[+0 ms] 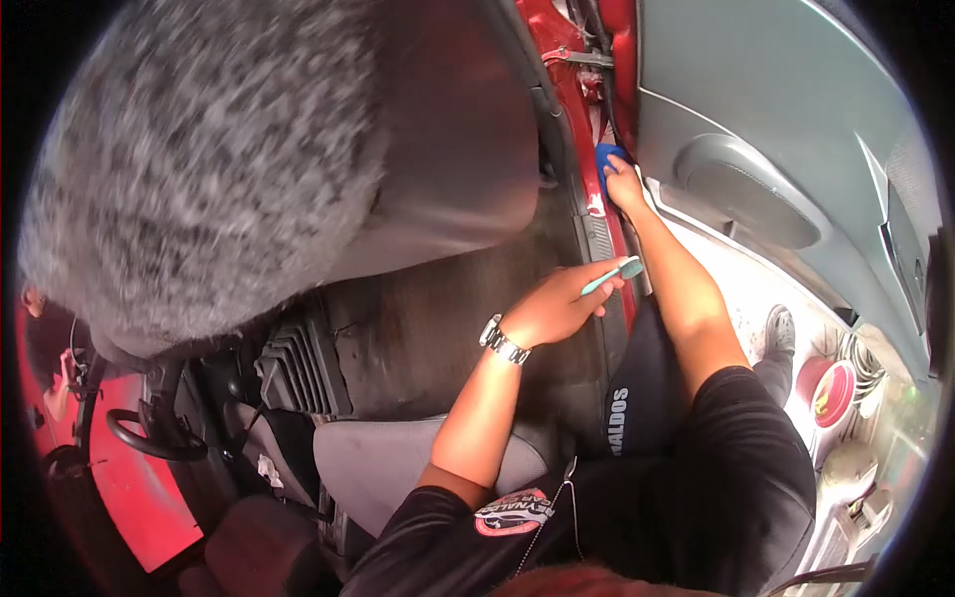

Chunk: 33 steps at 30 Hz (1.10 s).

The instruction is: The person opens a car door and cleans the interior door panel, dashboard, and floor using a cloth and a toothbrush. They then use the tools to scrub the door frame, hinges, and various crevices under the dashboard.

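My left hand (560, 305), with a metal watch (504, 340) on its wrist, holds a light green brush (604, 280) between its fingers. The dark bristle head of the brush is raised above the door sill. Farther up, my right hand (623, 186) is closed on a blue cloth (605, 159), which lies against the red door frame (565, 92) near the door hinge side. Part of the cloth is hidden by the fingers.
The grey door panel (736, 109) stands open at the right. A pink bucket (828, 392) and coiled hose are on the ground. A grey fluffy cover (219, 149) fills the upper left. Below it are a gear boot (301, 370), seat and steering wheel. Another person is at far left.
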### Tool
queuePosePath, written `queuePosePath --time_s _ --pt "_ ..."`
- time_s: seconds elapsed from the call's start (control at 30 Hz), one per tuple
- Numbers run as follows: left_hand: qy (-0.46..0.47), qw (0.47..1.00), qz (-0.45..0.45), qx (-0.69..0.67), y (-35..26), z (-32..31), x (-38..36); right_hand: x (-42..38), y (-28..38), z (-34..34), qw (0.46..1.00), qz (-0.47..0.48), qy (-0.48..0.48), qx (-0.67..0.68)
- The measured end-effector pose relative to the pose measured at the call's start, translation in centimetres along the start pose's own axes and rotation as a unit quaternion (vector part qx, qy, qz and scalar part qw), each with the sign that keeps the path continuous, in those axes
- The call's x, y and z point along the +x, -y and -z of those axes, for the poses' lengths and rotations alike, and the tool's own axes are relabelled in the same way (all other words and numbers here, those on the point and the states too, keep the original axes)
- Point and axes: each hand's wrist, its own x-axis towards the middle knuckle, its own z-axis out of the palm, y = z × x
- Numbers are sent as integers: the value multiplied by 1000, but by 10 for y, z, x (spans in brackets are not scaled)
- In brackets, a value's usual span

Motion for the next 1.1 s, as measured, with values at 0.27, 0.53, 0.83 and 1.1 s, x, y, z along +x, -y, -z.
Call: queuePosePath --time_s 0.27,0.53,0.83,1.1 --pt "12 1000 -10 15 -1 -9 11 12 -3 -10 986 90 59 -130" --pt "4 980 102 -169 17 1 12 -70 23 67 950 -146 258 99" --pt "-196 880 -6 -432 53 -13 37 -209 134 77 922 -34 284 262" --pt "-229 920 63 -312 64 -11 38 -235 193 92 945 174 265 -82"
